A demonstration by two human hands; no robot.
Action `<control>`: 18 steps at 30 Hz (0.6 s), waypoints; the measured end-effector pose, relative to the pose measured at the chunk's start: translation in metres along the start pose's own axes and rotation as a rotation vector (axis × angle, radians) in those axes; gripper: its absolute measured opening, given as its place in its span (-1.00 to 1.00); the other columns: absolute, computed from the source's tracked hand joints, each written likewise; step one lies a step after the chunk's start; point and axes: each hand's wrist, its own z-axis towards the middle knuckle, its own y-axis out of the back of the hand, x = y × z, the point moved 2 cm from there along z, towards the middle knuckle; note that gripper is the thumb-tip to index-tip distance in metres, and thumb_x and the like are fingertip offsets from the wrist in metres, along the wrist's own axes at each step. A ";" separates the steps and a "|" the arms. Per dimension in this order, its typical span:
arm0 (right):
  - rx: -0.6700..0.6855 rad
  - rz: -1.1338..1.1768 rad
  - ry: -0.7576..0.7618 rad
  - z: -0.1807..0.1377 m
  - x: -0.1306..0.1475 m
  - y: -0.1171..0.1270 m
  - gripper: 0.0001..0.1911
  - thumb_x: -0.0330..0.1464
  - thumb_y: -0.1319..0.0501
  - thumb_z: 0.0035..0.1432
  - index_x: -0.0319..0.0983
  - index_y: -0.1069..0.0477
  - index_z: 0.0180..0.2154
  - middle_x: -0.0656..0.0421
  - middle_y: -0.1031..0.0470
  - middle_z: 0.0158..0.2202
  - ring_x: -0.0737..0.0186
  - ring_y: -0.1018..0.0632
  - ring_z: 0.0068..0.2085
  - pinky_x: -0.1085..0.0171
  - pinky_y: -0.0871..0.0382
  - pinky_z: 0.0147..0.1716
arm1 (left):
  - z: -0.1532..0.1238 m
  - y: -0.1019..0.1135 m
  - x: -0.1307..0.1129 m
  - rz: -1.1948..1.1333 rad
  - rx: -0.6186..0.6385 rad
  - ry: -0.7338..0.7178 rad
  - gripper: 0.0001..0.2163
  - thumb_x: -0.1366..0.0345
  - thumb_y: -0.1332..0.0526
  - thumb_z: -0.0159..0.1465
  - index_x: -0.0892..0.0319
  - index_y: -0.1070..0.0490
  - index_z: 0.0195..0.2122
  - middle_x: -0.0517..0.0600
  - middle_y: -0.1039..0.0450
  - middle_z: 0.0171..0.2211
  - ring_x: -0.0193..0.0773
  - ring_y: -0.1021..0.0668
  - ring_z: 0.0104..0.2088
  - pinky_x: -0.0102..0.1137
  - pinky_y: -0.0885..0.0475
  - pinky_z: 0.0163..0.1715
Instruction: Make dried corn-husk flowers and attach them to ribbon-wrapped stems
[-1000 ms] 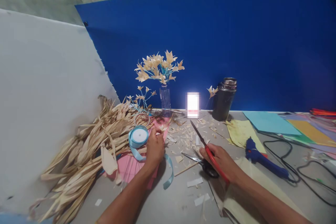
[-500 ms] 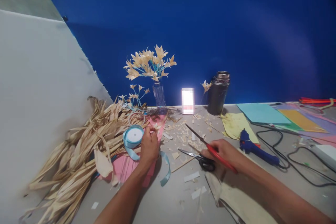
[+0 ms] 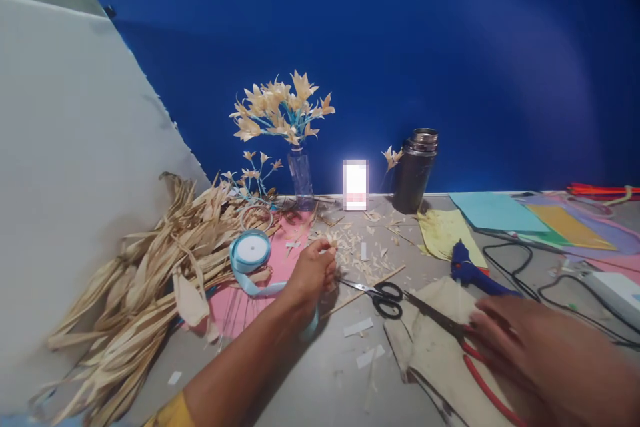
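My left hand [image 3: 316, 270] is over the table's middle, fingers curled together at the tips of the black-handled scissors [image 3: 387, 299]. Whatever it may hold is hidden. Light blue ribbon runs from its spool [image 3: 253, 249] behind my left wrist. Smeared by motion, my right hand [image 3: 540, 343] is at the red-handled scissors [image 3: 443, 317], whose dark blades lie over a beige cloth [image 3: 440, 373]; its grip on them is unclear. A thin stick [image 3: 390, 275] lies beside the black-handled scissors. Pale scraps [image 3: 370, 250] are scattered beyond my left hand.
Dried husks [image 3: 125, 300] are heaped at left, near pink paper [image 3: 235, 313]. Behind stand a clear bottle [image 3: 301, 180] of husk flowers [image 3: 280, 107], a bright blurred rectangle [image 3: 356, 183] and a dark flask [image 3: 416, 173]. A blue glue gun [image 3: 465, 263] and cables lie right.
My left hand has moved right, away from the ribbon spool. My right hand has moved right and nearer, with the red-handled scissors now lower, over the cloth. The view has shifted slightly.
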 end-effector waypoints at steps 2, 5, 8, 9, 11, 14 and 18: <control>-0.013 0.112 0.074 0.018 0.033 0.002 -0.69 -0.01 -0.26 0.08 -0.07 -0.61 -0.38 0.07 -0.66 -0.35 0.04 -0.58 -0.42 0.12 -0.41 -0.39 | 0.001 -0.014 0.003 -0.042 0.029 0.003 -0.68 0.11 -0.31 0.16 0.07 -0.15 -0.31 -0.32 -0.08 -0.69 -0.52 -0.03 -0.74 -0.59 0.08 -0.70; 0.066 0.490 0.091 0.044 0.081 -0.007 -0.64 -0.06 -0.27 0.15 -0.13 -0.59 -0.12 0.10 -0.66 -0.19 0.21 -0.55 -0.45 0.19 -0.48 -0.38 | 0.000 -0.031 0.008 -0.124 0.097 -0.006 -0.64 0.09 -0.35 0.14 0.08 -0.15 -0.31 -0.31 -0.12 -0.67 -0.53 -0.06 -0.74 -0.58 0.07 -0.69; 0.073 0.761 0.142 0.057 0.111 -0.023 -0.66 -0.14 -0.34 0.11 -0.20 -0.59 -0.13 0.12 -0.64 -0.26 0.29 -0.52 -0.50 0.23 -0.51 -0.42 | -0.002 -0.039 0.011 -0.183 0.140 -0.034 -0.63 0.07 -0.37 0.13 0.09 -0.17 -0.31 -0.30 -0.14 -0.67 -0.53 -0.10 -0.73 -0.58 0.03 -0.67; 0.057 0.804 0.164 0.058 0.116 -0.028 -0.70 -0.17 -0.35 0.11 -0.20 -0.61 -0.18 0.14 -0.64 -0.30 0.29 -0.53 -0.50 0.25 -0.51 -0.43 | -0.003 -0.040 0.012 -0.192 0.145 -0.051 -0.63 0.06 -0.37 0.13 0.09 -0.18 -0.31 -0.29 -0.15 -0.67 -0.53 -0.12 -0.73 -0.58 0.02 -0.67; 0.013 0.847 0.211 0.057 0.121 -0.034 -0.79 -0.21 -0.38 0.11 -0.20 -0.63 -0.28 0.14 -0.63 -0.31 0.30 -0.53 -0.50 0.27 -0.50 -0.46 | -0.003 -0.041 0.015 -0.201 0.142 -0.090 -0.61 0.05 -0.38 0.12 0.09 -0.18 -0.32 -0.29 -0.16 -0.67 -0.52 -0.14 -0.72 -0.57 0.01 -0.66; 0.007 0.886 0.288 0.051 0.122 -0.038 -0.87 -0.26 -0.37 0.14 -0.18 -0.64 -0.32 0.11 -0.65 -0.23 0.32 -0.55 -0.51 0.30 -0.52 -0.49 | -0.001 -0.039 0.017 -0.199 0.104 -0.150 -0.59 0.02 -0.39 0.12 0.09 -0.17 -0.31 -0.29 -0.18 -0.68 -0.51 -0.14 -0.72 -0.56 -0.01 -0.66; 0.046 0.858 0.443 0.042 0.122 -0.036 -0.84 -0.34 -0.27 0.25 -0.14 -0.65 -0.27 0.07 -0.68 -0.16 0.23 -0.65 -0.37 0.27 -0.60 -0.38 | -0.001 -0.041 0.018 -0.224 0.080 -0.163 -0.55 -0.04 -0.39 0.11 0.08 -0.16 -0.31 -0.29 -0.18 -0.69 -0.51 -0.13 -0.71 -0.55 -0.02 -0.64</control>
